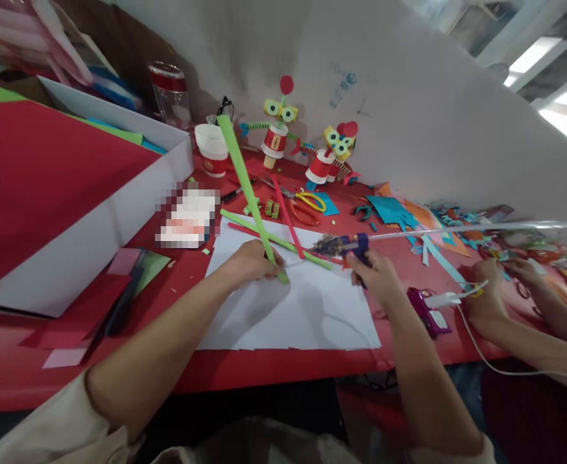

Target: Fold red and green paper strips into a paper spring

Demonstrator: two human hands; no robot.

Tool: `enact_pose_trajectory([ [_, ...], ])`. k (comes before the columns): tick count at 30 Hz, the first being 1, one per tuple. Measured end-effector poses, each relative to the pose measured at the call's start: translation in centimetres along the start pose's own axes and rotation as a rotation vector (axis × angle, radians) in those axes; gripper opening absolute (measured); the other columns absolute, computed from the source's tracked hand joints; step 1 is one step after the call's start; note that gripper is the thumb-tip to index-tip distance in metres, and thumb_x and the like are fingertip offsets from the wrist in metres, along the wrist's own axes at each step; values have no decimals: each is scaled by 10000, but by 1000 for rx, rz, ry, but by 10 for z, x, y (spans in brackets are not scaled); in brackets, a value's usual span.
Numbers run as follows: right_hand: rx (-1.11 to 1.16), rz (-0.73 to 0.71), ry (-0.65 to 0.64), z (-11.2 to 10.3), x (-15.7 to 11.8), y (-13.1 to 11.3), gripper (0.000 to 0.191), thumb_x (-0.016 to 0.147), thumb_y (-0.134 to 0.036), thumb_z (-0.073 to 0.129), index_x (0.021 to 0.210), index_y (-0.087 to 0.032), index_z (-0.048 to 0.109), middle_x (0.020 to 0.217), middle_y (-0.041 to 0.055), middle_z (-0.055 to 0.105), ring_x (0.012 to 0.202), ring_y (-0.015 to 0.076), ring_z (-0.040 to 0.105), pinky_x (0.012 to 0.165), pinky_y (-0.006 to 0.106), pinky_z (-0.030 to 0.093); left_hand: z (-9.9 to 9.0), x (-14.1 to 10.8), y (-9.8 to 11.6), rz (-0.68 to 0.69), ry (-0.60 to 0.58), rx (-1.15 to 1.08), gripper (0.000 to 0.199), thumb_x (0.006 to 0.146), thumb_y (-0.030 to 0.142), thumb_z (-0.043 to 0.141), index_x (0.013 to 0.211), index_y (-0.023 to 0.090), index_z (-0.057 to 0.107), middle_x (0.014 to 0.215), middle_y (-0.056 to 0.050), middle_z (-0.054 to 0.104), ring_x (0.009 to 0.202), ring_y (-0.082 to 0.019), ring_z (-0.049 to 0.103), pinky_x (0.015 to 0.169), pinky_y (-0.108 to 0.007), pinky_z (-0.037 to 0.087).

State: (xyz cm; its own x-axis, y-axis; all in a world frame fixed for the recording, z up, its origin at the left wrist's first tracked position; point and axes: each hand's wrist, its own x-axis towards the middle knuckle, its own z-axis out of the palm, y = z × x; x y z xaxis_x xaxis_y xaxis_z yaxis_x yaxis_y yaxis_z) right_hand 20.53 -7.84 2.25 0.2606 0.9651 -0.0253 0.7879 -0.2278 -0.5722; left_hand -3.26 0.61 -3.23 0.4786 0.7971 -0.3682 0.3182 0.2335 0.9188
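Note:
My left hand (253,261) pinches a long light-green paper strip (243,177) near its lower end; the strip slants up and away. In my right hand (379,278) is a blue hot glue gun (351,244), its nozzle pointing left toward the strip. A long clear glue stick (438,229) runs out of its back to the right. Beneath both hands lie white paper sheets (303,322). Another green strip (310,256) and a red strip (289,219) cross on the sheets. Whether glue is on the held strip, I cannot tell.
Paper-cup figures (274,142) stand by the wall, near stacked paper cups (213,151). Orange-handled scissors (303,212) lie behind the sheets. A white box (143,187) fills the left. At right are a purple device (428,316), a white cable (486,367) and a co-worker's hands (489,277).

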Motion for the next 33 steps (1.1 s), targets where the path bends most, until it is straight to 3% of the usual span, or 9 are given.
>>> enact_pose_trajectory([
  [2,-35,182,21,-5,30,10,355,856,-470,450,699,-176,572,550,27,638,525,139,604,530,216,428,-1,0,0,20,11,-43,146,563,166,655,703,182,691,547,-15,626,544,-164,579,463,-247,370],
  [6,-166,287,103,-10,72,27,372,878,-391,443,671,-139,621,656,121,682,699,227,671,660,298,480,-5,2,3,89,232,-178,124,611,246,668,717,190,696,565,-13,612,568,-154,571,496,-250,388],
  [9,-298,327,220,-5,74,25,265,834,-304,527,835,-83,673,995,245,659,1034,351,591,846,430,429,-8,3,5,134,348,-249,174,628,292,678,767,197,720,643,-23,651,634,-160,598,558,-263,422],
  [12,-469,207,332,15,59,0,280,859,-271,484,1020,-123,659,1204,218,574,1158,333,502,920,434,377,-11,4,7,142,379,-367,198,610,331,708,746,187,712,699,-33,676,684,-173,627,619,-278,455],
  [16,-510,-130,11,55,44,-49,341,838,-486,503,872,-213,704,961,108,692,962,266,605,792,342,433,-10,4,10,174,425,-523,261,576,379,746,708,164,679,658,-22,651,652,-166,623,646,-289,473],
  [19,-542,-94,-54,71,46,-69,295,802,-445,559,886,-200,701,916,120,705,910,271,633,732,336,437,-11,4,9,217,432,-540,318,548,425,770,696,157,683,631,-15,630,634,-151,595,655,-285,474],
  [23,-481,-1,-42,61,53,-65,230,824,-282,493,807,-191,704,887,128,711,835,262,653,666,322,429,-17,2,9,215,435,-590,339,544,433,778,724,157,697,675,-23,644,661,-149,589,671,-287,481],
  [28,184,-116,164,48,53,-54,229,827,-345,501,736,-200,654,648,40,645,617,174,583,577,273,404,-25,-8,28,166,420,-661,296,543,375,796,702,152,685,714,-23,647,643,-130,591,640,-280,480],
  [33,951,-126,59,56,45,-53,239,732,-432,645,701,-198,605,529,-25,559,510,117,492,525,247,387,-19,-7,41,212,339,-711,266,550,340,806,676,150,668,651,-5,627,603,-116,591,626,-266,482],
])
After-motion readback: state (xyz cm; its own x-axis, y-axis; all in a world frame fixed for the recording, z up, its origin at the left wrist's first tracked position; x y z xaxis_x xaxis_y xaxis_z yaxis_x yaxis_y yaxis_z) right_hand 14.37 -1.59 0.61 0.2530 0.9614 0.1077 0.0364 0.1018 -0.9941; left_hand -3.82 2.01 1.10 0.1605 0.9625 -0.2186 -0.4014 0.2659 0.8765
